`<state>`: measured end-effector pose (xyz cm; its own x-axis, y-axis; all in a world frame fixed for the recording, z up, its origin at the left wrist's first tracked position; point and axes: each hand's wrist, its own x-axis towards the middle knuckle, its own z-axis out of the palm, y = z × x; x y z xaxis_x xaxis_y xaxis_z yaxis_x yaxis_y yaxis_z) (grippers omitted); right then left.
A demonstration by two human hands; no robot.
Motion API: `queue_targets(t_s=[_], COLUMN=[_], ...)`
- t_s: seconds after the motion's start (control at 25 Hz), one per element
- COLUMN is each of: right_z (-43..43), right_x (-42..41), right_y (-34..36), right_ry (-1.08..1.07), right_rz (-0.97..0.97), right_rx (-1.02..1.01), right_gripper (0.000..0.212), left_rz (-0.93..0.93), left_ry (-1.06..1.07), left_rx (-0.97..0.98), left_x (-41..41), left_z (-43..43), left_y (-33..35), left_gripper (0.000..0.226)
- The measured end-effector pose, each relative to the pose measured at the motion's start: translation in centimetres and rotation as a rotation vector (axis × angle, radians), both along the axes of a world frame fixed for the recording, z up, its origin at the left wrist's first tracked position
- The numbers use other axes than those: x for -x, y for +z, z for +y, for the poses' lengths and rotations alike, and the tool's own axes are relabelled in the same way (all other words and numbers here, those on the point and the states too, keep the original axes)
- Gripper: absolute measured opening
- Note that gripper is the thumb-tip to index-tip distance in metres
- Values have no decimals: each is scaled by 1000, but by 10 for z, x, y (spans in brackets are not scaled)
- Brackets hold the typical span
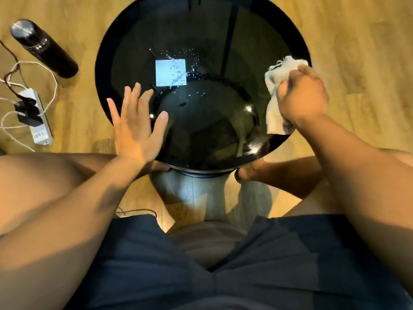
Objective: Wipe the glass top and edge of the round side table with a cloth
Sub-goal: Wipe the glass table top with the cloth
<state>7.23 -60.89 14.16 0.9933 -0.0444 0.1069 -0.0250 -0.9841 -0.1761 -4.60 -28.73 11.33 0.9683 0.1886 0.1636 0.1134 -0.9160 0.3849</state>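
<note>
The round side table [138, 30] has a dark glass top with a black rim and stands straight in front of me. Water droplets [190, 63] are scattered near the middle of the glass, around a bright square reflection. My right hand [301, 97] grips a bunched white cloth [273, 113] at the table's right edge. My left hand [136, 121] is spread flat with straight fingers over the near left part of the glass; whether it touches the glass I cannot tell.
A black bottle [42, 47] lies on the wooden floor to the left. A white power strip [35, 115] with plugs and tangled cables sits nearer, at far left. My bare legs flank the table base, and my feet lie under its near edge.
</note>
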Motion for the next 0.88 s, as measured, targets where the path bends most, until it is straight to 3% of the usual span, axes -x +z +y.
queue_targets(t_s=[0.12,0.16,0.28,0.4,0.44,0.56,0.64,0.76,0.88], right_z=[36,60,139,178,167,97,29,-29,35], right_x=[21,35,98,138,127,71,20,-11,21], right_y=[-14,-12,-15,-6,-8,-3,-3,7,-3], right_ry=[49,86,459,726,775,566,343,-22,60], right_rz=[-46,-56,-56,85,40,-66,-12,58,-24], right_rx=[-24,-138,-399,-260,-256,-79,46,61,50], right_gripper=[46,43,34,31,30,27,37,49,41], left_rz=[-40,-51,-82,-208,-237,-185,-134,-106,-112], left_ry=[3,5,-2,70,95,17,-45,-13,20], left_rx=[24,36,88,316,387,324,198,186,227], left_x=[-1,-2,-2,-1,-3,-14,-14,-16,-16], left_z=[0,0,2,11,14,19,17,17,18], left_y=[-2,-2,-3,-3,0,6,4,2,3], left_gripper=[59,58,58,54,52,50,50,50,51])
